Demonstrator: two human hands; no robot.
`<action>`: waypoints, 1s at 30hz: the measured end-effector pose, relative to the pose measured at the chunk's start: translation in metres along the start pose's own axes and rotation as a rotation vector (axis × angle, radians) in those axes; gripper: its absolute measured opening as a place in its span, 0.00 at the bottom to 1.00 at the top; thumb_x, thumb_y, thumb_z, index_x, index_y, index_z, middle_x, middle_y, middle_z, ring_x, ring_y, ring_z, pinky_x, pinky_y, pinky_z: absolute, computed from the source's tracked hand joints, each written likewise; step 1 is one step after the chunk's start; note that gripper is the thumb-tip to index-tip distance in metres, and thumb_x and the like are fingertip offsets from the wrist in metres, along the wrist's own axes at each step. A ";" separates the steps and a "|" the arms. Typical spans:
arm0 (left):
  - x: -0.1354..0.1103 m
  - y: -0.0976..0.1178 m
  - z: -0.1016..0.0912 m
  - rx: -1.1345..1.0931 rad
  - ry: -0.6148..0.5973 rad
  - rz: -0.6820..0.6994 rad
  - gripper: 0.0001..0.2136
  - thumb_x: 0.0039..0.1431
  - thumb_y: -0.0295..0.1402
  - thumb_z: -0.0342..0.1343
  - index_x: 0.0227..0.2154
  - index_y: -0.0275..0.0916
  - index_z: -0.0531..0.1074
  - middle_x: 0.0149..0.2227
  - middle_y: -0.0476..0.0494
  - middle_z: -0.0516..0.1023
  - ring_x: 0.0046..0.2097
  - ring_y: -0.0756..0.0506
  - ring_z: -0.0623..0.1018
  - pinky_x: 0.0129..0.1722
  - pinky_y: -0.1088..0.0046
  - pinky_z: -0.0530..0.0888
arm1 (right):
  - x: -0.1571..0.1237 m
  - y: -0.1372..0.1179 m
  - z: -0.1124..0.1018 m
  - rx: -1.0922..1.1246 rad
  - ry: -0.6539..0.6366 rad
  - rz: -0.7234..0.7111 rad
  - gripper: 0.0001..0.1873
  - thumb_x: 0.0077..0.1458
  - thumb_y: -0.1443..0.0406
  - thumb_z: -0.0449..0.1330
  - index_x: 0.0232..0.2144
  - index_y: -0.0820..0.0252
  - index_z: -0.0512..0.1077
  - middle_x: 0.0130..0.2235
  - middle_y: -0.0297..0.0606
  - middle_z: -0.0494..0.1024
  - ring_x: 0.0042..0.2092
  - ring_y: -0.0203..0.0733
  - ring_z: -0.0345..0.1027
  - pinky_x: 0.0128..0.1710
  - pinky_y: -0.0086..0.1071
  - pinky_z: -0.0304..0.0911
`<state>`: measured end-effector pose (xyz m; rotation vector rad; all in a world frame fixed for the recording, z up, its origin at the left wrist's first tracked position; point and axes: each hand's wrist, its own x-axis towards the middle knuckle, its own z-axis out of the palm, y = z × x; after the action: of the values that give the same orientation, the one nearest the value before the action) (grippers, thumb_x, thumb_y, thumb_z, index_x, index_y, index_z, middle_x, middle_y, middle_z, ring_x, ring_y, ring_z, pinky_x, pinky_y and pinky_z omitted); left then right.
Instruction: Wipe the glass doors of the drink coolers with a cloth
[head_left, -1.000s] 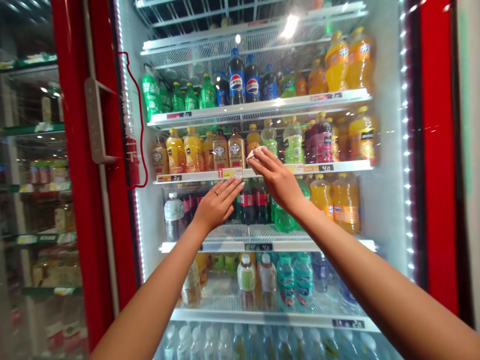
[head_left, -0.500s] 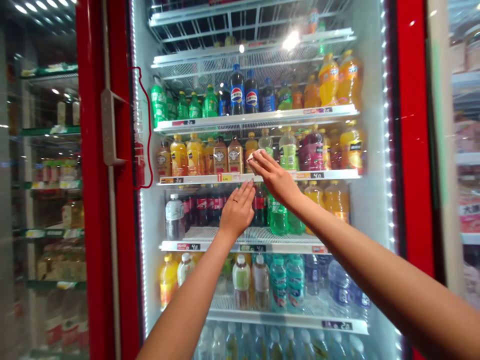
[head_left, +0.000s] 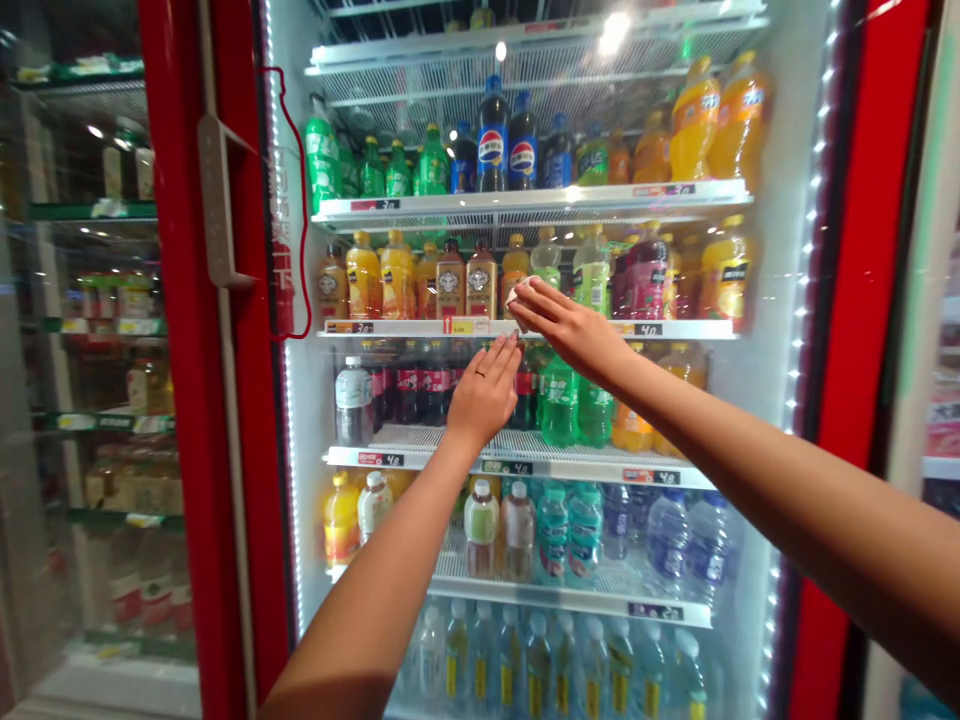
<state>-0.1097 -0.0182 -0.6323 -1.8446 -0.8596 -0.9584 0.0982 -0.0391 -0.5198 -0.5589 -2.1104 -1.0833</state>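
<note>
My right hand (head_left: 566, 325) presses a crumpled white tissue (head_left: 519, 292) under its fingertips against the glass door of a drinks fridge. Part of the tissue is hidden by the fingers. Lower and to the left, my left hand (head_left: 484, 390) is open, with its fingers stretched out and a ring on one of them. It holds nothing and seems to rest on the glass. Behind the glass near the hands stand an orange drink bottle (head_left: 515, 265), brown-labelled bottles (head_left: 481, 280) and green soda bottles (head_left: 559, 400).
A red door frame (head_left: 240, 400) with a grey handle (head_left: 223, 200) stands left of the glass. Shelves inside hold many bottles, with price tags along a white shelf edge (head_left: 540, 195). Another stocked fridge (head_left: 105, 400) is on the left. A red frame post (head_left: 862, 300) borders the right side.
The view has tilted down, so the shelves sit higher and more of the bottom row of bottles shows. Both hands stay close to the same spots, the tissue still under my right fingers.
</note>
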 end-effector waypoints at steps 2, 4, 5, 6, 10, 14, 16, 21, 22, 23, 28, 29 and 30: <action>-0.001 0.000 0.002 -0.001 0.030 0.004 0.36 0.68 0.24 0.49 0.78 0.32 0.51 0.79 0.38 0.55 0.79 0.40 0.56 0.79 0.55 0.57 | 0.005 0.011 -0.008 -0.006 -0.031 -0.032 0.35 0.68 0.77 0.55 0.71 0.45 0.67 0.74 0.30 0.66 0.77 0.50 0.56 0.75 0.55 0.63; -0.001 -0.001 0.003 0.000 0.066 0.006 0.38 0.67 0.24 0.49 0.79 0.34 0.47 0.79 0.39 0.56 0.79 0.41 0.56 0.79 0.56 0.58 | 0.004 0.019 -0.011 -0.020 0.011 0.011 0.37 0.67 0.79 0.54 0.71 0.43 0.67 0.74 0.29 0.66 0.77 0.50 0.56 0.75 0.55 0.64; -0.002 -0.001 0.004 0.004 0.081 0.006 0.39 0.67 0.24 0.49 0.79 0.34 0.46 0.79 0.39 0.56 0.79 0.41 0.56 0.79 0.56 0.58 | 0.002 0.021 -0.010 -0.030 0.055 0.054 0.38 0.66 0.79 0.53 0.71 0.42 0.67 0.74 0.29 0.66 0.77 0.50 0.56 0.74 0.56 0.64; -0.002 -0.001 0.004 0.012 0.092 0.007 0.39 0.67 0.24 0.49 0.79 0.35 0.46 0.78 0.39 0.56 0.79 0.41 0.57 0.78 0.56 0.59 | -0.002 0.020 -0.008 -0.040 0.109 0.105 0.38 0.66 0.79 0.52 0.71 0.42 0.67 0.74 0.30 0.66 0.77 0.51 0.55 0.73 0.57 0.65; -0.003 -0.002 0.003 0.051 0.111 0.027 0.38 0.66 0.24 0.50 0.78 0.34 0.49 0.78 0.39 0.58 0.79 0.42 0.58 0.77 0.58 0.61 | -0.017 0.003 0.011 -0.042 0.212 0.172 0.35 0.68 0.78 0.51 0.72 0.47 0.66 0.74 0.38 0.66 0.77 0.54 0.53 0.73 0.59 0.65; -0.004 -0.003 0.005 0.094 0.118 0.044 0.36 0.67 0.25 0.50 0.77 0.32 0.53 0.77 0.37 0.59 0.79 0.41 0.58 0.77 0.59 0.62 | -0.013 -0.007 0.021 -0.028 0.219 0.123 0.34 0.69 0.77 0.51 0.70 0.48 0.68 0.73 0.39 0.68 0.77 0.52 0.55 0.72 0.59 0.66; -0.004 -0.003 0.007 0.102 0.130 0.046 0.36 0.67 0.25 0.49 0.77 0.32 0.53 0.77 0.37 0.59 0.78 0.41 0.59 0.76 0.59 0.63 | -0.007 -0.003 0.019 -0.013 0.216 0.095 0.33 0.69 0.77 0.51 0.69 0.48 0.69 0.73 0.38 0.69 0.76 0.50 0.56 0.71 0.57 0.68; -0.004 -0.003 0.009 0.060 0.188 0.044 0.41 0.64 0.24 0.51 0.79 0.34 0.45 0.77 0.38 0.60 0.78 0.41 0.60 0.77 0.57 0.62 | -0.005 0.003 0.019 0.003 0.264 0.116 0.34 0.68 0.78 0.50 0.68 0.47 0.71 0.72 0.37 0.71 0.76 0.49 0.58 0.71 0.56 0.69; -0.004 -0.002 0.009 0.062 0.187 0.045 0.41 0.65 0.24 0.51 0.79 0.34 0.45 0.77 0.38 0.60 0.78 0.41 0.60 0.77 0.57 0.62 | -0.007 0.001 0.022 -0.002 0.288 0.139 0.34 0.67 0.79 0.50 0.68 0.47 0.71 0.72 0.36 0.70 0.76 0.49 0.57 0.71 0.56 0.69; -0.004 -0.002 0.008 0.068 0.180 0.047 0.40 0.65 0.25 0.50 0.79 0.33 0.46 0.77 0.38 0.60 0.78 0.41 0.60 0.77 0.58 0.62 | -0.010 -0.003 0.025 -0.007 0.312 0.164 0.35 0.67 0.79 0.49 0.68 0.47 0.71 0.72 0.36 0.70 0.76 0.49 0.57 0.71 0.56 0.68; -0.004 -0.003 0.007 0.070 0.150 0.051 0.38 0.67 0.24 0.49 0.79 0.32 0.48 0.77 0.38 0.59 0.78 0.41 0.58 0.77 0.58 0.62 | -0.018 -0.026 0.046 -0.023 0.434 0.253 0.37 0.67 0.80 0.48 0.70 0.45 0.69 0.71 0.36 0.72 0.76 0.51 0.58 0.71 0.59 0.69; -0.004 -0.003 0.007 0.059 0.151 0.049 0.38 0.67 0.24 0.49 0.79 0.33 0.46 0.77 0.37 0.59 0.78 0.41 0.59 0.77 0.57 0.62 | -0.018 -0.028 0.048 -0.024 0.442 0.261 0.37 0.67 0.80 0.48 0.70 0.45 0.68 0.71 0.37 0.72 0.76 0.51 0.57 0.70 0.59 0.69; -0.004 -0.003 0.008 0.048 0.154 0.049 0.39 0.67 0.24 0.49 0.79 0.33 0.45 0.77 0.37 0.58 0.78 0.40 0.59 0.77 0.56 0.62 | -0.016 -0.028 0.049 -0.023 0.436 0.259 0.38 0.67 0.80 0.48 0.71 0.45 0.68 0.71 0.37 0.72 0.76 0.51 0.57 0.71 0.59 0.69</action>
<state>-0.1120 -0.0109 -0.6377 -1.7187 -0.7340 -1.0258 0.0724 -0.0159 -0.5670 -0.5340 -1.6028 -0.9789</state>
